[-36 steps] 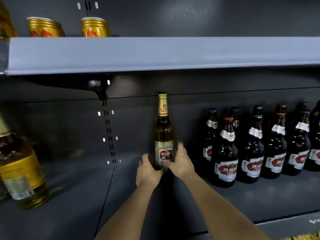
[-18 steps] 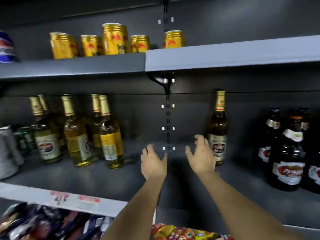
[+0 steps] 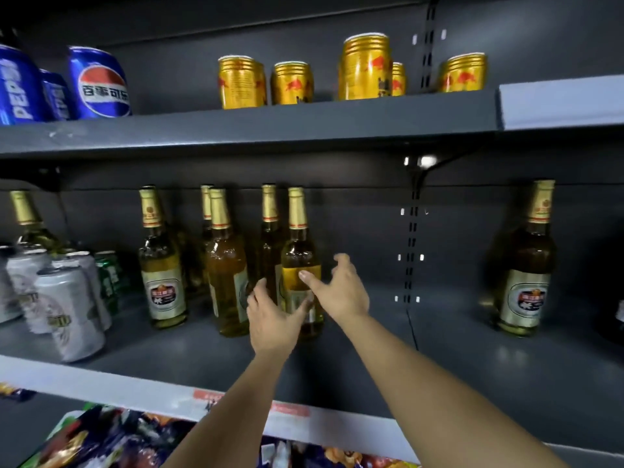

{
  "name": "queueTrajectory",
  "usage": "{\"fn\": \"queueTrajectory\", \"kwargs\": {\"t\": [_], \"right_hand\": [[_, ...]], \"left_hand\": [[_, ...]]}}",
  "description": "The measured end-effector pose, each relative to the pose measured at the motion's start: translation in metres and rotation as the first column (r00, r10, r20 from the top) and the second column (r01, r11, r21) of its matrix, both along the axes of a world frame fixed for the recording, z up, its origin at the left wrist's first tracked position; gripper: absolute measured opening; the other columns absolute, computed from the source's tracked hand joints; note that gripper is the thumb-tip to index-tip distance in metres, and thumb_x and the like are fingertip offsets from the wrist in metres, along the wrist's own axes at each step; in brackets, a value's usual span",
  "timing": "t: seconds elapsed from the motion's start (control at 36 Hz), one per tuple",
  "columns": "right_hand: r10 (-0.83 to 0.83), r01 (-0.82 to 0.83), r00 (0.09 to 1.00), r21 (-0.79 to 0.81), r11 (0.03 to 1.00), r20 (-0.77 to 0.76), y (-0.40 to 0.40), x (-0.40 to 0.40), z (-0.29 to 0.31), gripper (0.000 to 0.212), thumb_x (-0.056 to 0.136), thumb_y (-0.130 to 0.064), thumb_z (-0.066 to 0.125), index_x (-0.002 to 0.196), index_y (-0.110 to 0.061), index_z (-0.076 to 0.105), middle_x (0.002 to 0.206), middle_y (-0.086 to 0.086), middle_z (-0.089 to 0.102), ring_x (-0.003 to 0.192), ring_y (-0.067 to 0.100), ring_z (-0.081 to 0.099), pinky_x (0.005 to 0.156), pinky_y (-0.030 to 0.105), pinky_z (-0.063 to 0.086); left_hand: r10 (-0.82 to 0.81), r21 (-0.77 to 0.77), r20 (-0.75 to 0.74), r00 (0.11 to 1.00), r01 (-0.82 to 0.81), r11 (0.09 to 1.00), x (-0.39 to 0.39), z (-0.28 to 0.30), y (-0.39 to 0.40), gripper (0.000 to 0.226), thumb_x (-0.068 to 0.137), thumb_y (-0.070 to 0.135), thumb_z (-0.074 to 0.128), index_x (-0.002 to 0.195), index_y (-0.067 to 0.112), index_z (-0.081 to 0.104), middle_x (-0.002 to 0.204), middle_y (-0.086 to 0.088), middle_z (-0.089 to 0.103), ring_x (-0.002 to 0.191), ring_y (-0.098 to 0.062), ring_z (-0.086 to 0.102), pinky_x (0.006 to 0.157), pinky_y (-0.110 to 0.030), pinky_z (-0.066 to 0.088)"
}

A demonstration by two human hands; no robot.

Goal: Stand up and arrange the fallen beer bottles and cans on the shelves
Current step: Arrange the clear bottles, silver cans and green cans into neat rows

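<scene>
**Hands spread at the front bottle on the middle shelf**

From the head camera we see our left hand [image 3: 273,319] and right hand [image 3: 341,288] reaching over the front edge of the middle shelf [image 3: 354,363], fingers spread wide and holding nothing. They flank the front bottle [image 3: 299,251], which stands upright near the middle of the shelf; we cannot tell whether either hand touches it.

To the right of that bottle the shelf floor lies open as far as the lone bottle [image 3: 528,265], upright toward the right end. A bare strip also runs along the front edge, ahead of the bottles.

Counting the gold-capped bottles: six upright in the left group, plus the lone one, seven in all. The one at the far left is partly hidden behind the silver cans [image 3: 67,309]. We make out about four of those and one or two green cans [image 3: 109,275] behind them, at the left end.

On the upper shelf [image 3: 270,125] stand five gold cans [image 3: 364,67] and three blue cola cans [image 3: 99,84], all well back from its edge.
</scene>
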State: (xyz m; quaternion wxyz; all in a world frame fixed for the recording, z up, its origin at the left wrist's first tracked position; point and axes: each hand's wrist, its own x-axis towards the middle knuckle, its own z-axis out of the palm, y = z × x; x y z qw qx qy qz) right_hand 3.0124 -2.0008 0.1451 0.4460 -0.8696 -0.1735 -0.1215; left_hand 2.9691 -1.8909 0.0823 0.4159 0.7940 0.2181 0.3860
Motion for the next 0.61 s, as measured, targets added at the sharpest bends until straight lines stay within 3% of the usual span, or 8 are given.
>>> {"fn": "queueTrajectory", "kwargs": {"t": [0.06,0.14,0.22,0.33,0.44,0.5,0.61], "right_hand": [[-0.037,0.038,0.999,0.013,0.999,-0.005,0.017,-0.004,0.006,0.092,0.074,-0.065,0.069,0.143,-0.019,0.03,0.138,0.001,0.048,0.125,0.023,0.05,0.089,0.04,0.048],[-0.105,0.105,0.994,-0.012,0.994,-0.008,0.035,-0.008,0.01,0.1,0.067,-0.067,0.073,0.141,-0.017,0.029,0.136,0.003,0.048,0.124,0.025,0.049,0.09,0.042,0.048],[-0.203,0.204,0.979,-0.044,0.978,0.026,0.044,-0.01,0.009,0.098,0.064,-0.066,0.076,0.137,-0.015,0.032,0.132,0.004,0.053,0.122,0.026,0.05,0.094,0.044,0.046],[-0.247,0.248,0.969,-0.058,0.967,0.025,0.049,-0.011,0.008,0.095,0.066,-0.062,0.077,0.136,-0.016,0.031,0.133,0.004,0.053,0.122,0.025,0.051,0.096,0.044,0.045],[-0.255,0.255,0.967,-0.041,0.966,0.001,0.057,-0.012,0.007,0.095,0.066,-0.061,0.078,0.135,-0.016,0.03,0.133,0.003,0.051,0.122,0.025,0.05,0.095,0.045,0.046],[-0.259,0.259,0.966,-0.05,0.965,0.0,0.062,-0.013,0.005,0.094,0.066,-0.06,0.078,0.134,-0.016,0.03,0.134,0.002,0.05,0.121,0.025,0.049,0.095,0.044,0.046],[-0.279,0.279,0.96,-0.029,0.96,-0.001,0.065,-0.011,0.004,0.09,0.07,-0.054,0.079,0.134,-0.016,0.03,0.133,0.001,0.05,0.12,0.024,0.049,0.088,0.041,0.049]], "left_hand": [[-0.199,-0.144,-0.077,0.977,0.187,0.972,0.002,-0.006,0.013,0.105,0.072,0.043,0.081,0.152,0.02,0.017,0.15,-0.006,0.034,0.137,-0.024,0.038,0.109,-0.046,0.039],[-0.445,-0.333,-0.082,0.892,0.396,0.855,0.008,-0.013,0.021,0.124,0.056,0.044,0.088,0.153,0.03,0.012,0.148,-0.001,0.04,0.134,-0.022,0.043,0.111,-0.047,0.039],[-0.558,-0.436,-0.044,0.829,0.486,0.757,0.029,-0.033,0.028,0.131,0.043,0.047,0.087,0.149,0.045,0.011,0.143,-0.001,0.049,0.127,-0.023,0.051,0.104,-0.05,0.045],[-0.445,-0.261,-0.132,0.886,0.402,0.877,0.027,-0.024,0.023,0.097,0.075,0.015,0.079,0.152,0.026,0.022,0.144,0.001,0.047,0.129,-0.021,0.049,0.106,-0.04,0.043],[-0.329,-0.168,-0.224,0.917,0.296,0.94,0.021,-0.017,0.015,0.093,0.084,0.031,0.072,0.154,0.029,0.012,0.144,-0.008,0.038,0.132,-0.029,0.041,0.108,-0.044,0.04],[-0.272,-0.109,-0.278,0.921,0.251,0.962,0.017,-0.015,0.01,0.085,0.087,0.033,0.068,0.153,0.025,0.015,0.146,-0.012,0.032,0.134,-0.031,0.035,0.105,-0.044,0.038],[-0.323,-0.144,-0.195,0.926,0.299,0.943,0.02,-0.018,0.013,0.076,0.082,0.029,0.072,0.143,0.022,0.028,0.134,-0.006,0.039,0.126,-0.027,0.042,0.101,-0.043,0.044]]}}
